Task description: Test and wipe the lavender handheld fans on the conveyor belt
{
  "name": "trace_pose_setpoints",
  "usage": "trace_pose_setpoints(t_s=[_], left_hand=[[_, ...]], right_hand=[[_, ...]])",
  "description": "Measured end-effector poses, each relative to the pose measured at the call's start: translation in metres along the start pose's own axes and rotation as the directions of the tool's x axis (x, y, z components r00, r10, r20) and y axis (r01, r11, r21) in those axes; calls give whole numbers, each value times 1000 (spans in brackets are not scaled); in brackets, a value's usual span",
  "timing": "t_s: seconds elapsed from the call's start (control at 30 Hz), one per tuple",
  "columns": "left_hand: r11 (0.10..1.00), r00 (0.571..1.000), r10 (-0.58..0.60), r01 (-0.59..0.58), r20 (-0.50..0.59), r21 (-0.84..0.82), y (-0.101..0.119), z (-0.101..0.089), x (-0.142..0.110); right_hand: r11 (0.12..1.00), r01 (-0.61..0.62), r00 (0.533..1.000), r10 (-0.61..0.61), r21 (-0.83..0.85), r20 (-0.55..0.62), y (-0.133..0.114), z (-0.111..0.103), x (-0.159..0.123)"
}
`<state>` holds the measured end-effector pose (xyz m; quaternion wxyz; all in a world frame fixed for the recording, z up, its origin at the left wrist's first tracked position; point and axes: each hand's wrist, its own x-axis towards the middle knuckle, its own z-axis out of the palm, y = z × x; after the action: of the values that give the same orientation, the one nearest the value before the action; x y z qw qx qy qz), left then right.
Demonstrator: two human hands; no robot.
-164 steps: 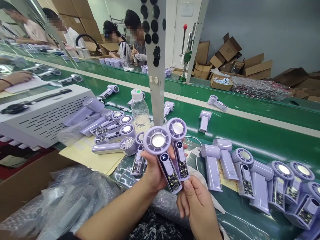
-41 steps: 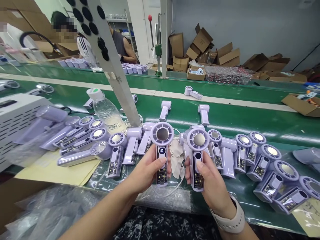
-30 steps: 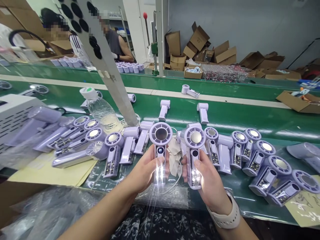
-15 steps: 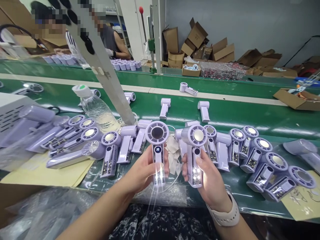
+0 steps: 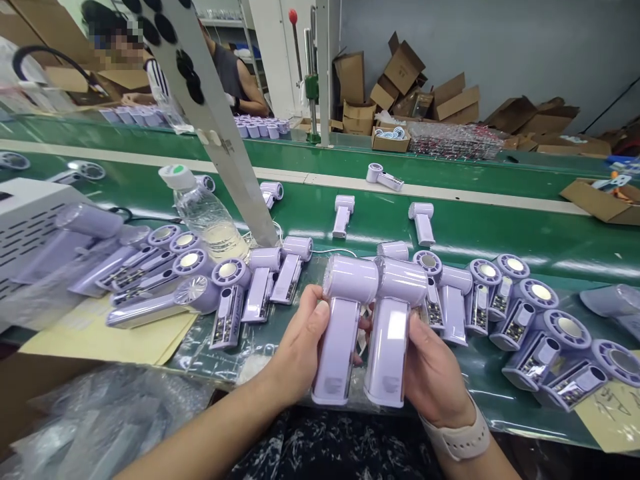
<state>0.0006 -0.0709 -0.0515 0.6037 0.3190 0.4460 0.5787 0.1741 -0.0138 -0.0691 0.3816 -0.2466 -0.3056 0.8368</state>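
My left hand [image 5: 299, 345] grips a lilac handheld fan [image 5: 341, 328] by its handle, its plain back side turned toward me. My right hand [image 5: 434, 372] holds a second lilac fan [image 5: 395, 333] the same way, and the two units stand side by side, nearly touching. A pale watch band wraps my right wrist. Both fans hover just above the near edge of the green conveyor belt [image 5: 500, 240].
Rows of lilac fans lie left [image 5: 227, 300] and right [image 5: 530, 313] of my hands. A water bottle [image 5: 203, 213] and a slanted white post [image 5: 220, 127] stand behind. A white machine box [image 5: 30, 220] sits at left, cardboard boxes [image 5: 400, 73] at back. Other people work across the belt.
Both fans have been turned round: earlier their open fronts with lit boards faced me, now their smooth backs do. They have also come closer together.
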Motion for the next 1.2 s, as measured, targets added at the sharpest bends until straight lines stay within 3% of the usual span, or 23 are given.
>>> trace_pose_setpoints(t_s=[0.17,0.27,0.47,0.77,0.9,1.0,1.2], left_hand=[[993,997,53,-47,52,-104,7,5,-8],[984,997,76,-69,34,-167,9,3,-5],[944,970,-109,170,219,-283,3,-4,5],[961,992,-79,102,97,-257,11,-8,6],[991,999,-33,38,43,-125,12,-13,7],[993,998,7,2,68,-122,8,-14,10],[997,998,-21,26,60,-80,4,-14,14]], right_hand=[[996,44,996,-38,-74,76,-8,5,-8],[999,37,998,-35,-33,59,-10,9,-6],[997,-57,998,59,48,-32,-5,15,1],[999,24,1000,-24,45,-15,-9,12,-1],[992,124,984,-118,36,-133,-9,4,-1],[986,166,963,-157,23,-221,-6,2,0],[990,142,963,-140,-5,-232,-1,5,4]])
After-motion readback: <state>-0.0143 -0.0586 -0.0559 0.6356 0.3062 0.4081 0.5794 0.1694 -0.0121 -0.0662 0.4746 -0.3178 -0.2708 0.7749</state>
